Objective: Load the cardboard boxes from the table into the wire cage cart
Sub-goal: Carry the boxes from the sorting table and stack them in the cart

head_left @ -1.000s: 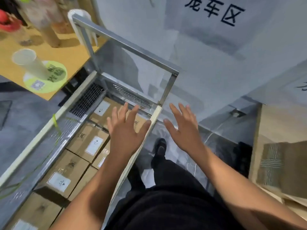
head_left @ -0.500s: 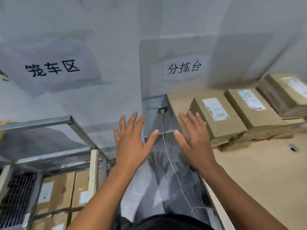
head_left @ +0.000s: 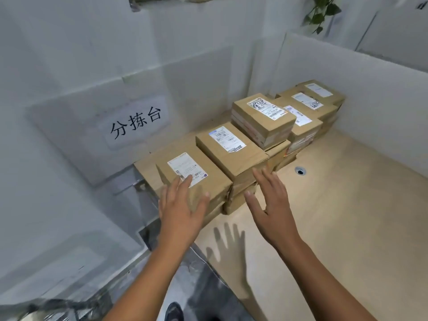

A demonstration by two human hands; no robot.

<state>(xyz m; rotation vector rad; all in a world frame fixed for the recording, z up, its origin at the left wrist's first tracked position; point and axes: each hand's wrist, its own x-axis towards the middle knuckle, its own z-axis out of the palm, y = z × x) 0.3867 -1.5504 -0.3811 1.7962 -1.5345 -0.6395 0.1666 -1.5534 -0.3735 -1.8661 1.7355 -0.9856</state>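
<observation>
1. The view is swinging off the wire cage cart, which is now out of sight, and onto the sorting table [head_left: 335,205]. The person seems to be turning back for another load.
2. The cardboard boxes [head_left: 231,147] are lying in a row along the table's far-left edge by the wall, with taller stacks [head_left: 308,105] farther right.
3. The left hand [head_left: 183,205] is hovering at the nearest box [head_left: 213,179], fingers straight and spread, holding nothing. Whether it is touching the box cannot be told.
4. The right hand [head_left: 271,205] is reaching just right of that box, fingers apart and empty.
5. Both hands appear to be framing the nearest box for a two-handed lift.
</observation>
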